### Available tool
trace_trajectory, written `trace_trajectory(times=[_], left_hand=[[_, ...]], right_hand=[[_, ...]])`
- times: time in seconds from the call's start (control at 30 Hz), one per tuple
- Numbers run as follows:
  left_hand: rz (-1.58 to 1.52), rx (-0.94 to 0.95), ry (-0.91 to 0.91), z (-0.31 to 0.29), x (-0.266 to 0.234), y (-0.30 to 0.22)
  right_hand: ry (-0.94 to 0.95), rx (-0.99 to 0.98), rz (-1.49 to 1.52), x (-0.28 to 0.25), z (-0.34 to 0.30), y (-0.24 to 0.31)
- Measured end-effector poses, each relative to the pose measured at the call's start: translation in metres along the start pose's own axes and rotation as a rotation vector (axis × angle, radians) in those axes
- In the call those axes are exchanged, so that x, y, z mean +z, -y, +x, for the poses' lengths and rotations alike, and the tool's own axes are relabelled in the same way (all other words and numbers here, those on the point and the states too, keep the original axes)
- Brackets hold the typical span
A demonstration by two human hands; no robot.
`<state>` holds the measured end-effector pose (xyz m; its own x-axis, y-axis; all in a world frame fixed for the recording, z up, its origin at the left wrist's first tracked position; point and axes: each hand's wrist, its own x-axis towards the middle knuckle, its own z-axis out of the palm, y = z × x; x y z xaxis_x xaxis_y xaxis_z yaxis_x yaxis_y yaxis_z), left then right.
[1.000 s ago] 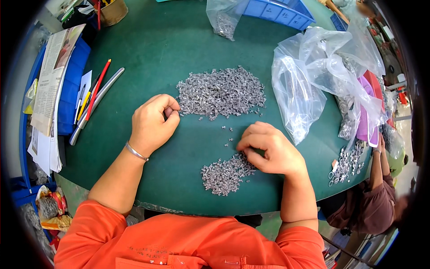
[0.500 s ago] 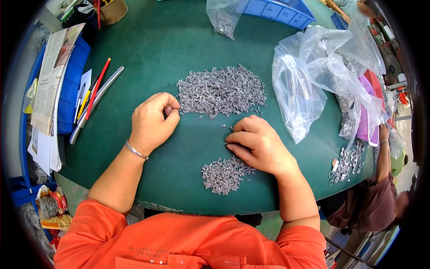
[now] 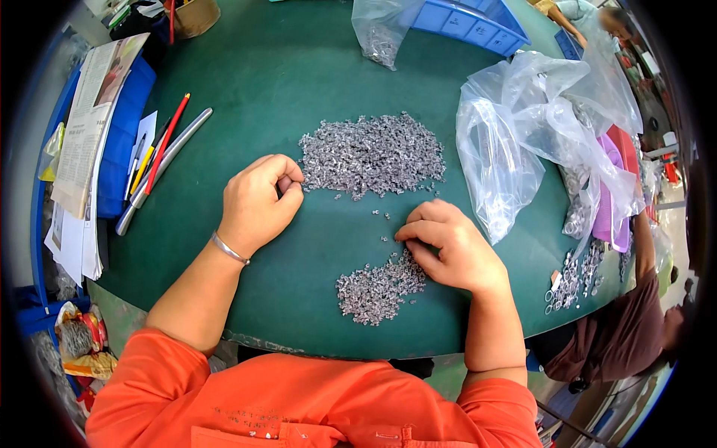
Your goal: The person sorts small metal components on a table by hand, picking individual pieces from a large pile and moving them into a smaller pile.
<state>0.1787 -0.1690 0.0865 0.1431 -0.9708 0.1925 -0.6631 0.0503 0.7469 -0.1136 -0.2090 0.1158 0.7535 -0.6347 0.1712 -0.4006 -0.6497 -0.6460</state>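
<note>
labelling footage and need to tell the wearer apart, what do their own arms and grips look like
Both sleeves are short and orange-red, the forearms bare. A silver-coloured bangle circles the left wrist; the right wrist has none. The left grip and right grip are ungloved.

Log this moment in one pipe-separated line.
left hand: at left edge, larger translucent-piece pile | right hand: near upper right, smaller translucent-piece pile | held pieces: unclear

Right hand (image 3: 452,246): drawn back rightward since half a second ago, away from the loose small parts (image 3: 387,216). Co-worker's forearm (image 3: 644,243), right side: extended farther up than one second ago.
</note>
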Motion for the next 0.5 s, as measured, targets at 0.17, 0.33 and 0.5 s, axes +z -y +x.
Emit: trace_trajectory(times=[0.17, 0.33, 0.5], left_hand=[[0.005, 0.002, -0.002, 0.001, 0.001, 0.000], [0.010, 0.001, -0.007, 0.001, 0.000, -0.002], [0.016, 0.006, -0.009, 0.001, 0.000, -0.001]], right_hand=[[0.012, -0.008, 0.056, -0.001, 0.004, 0.005], [-0.083, -0.111, -0.032, 0.018, 0.011, 0.005], [0.106, -0.091, 0.145, -0.004, 0.003, 0.001]])
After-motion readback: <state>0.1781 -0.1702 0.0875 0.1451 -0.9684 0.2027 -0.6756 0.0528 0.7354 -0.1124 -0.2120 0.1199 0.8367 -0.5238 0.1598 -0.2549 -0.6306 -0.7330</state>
